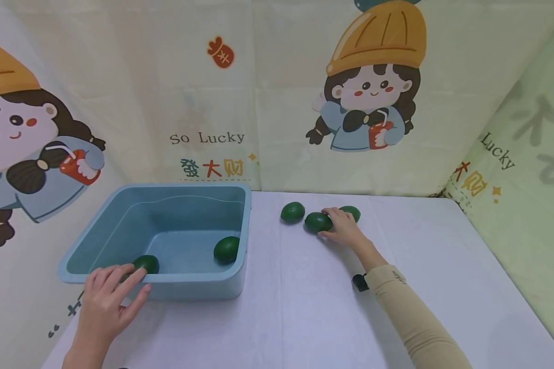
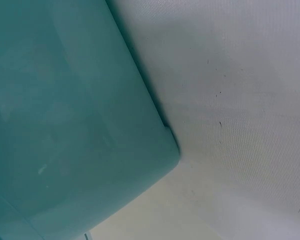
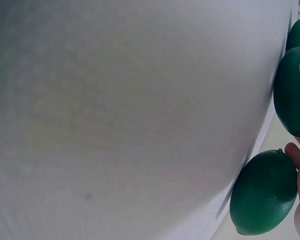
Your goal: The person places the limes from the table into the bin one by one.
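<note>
Over the front rim of a blue plastic bin [image 1: 194, 279] lies my left hand [image 1: 108, 300], its fingers loosely spread and fingertips beside a green lime [image 1: 147, 264] inside. Another lime [image 1: 226, 250] rests against the bin's right wall. My right hand [image 1: 345, 230] holds a lime [image 1: 317, 222] on the table between thumb and fingers; the right wrist view shows the thumb across this lime [image 3: 290, 97]. Behind that hand is a partly hidden lime [image 1: 352, 212], and to the left sits one more lime [image 1: 293, 212].
A white cloth covers the table [image 1: 304, 307]. Behind it hangs a printed curtain [image 1: 286, 102] with cartoon figures, and a further printed cloth [image 1: 526, 205] borders the right side. In the left wrist view, the bin's outer wall [image 2: 80, 125] fills the left half.
</note>
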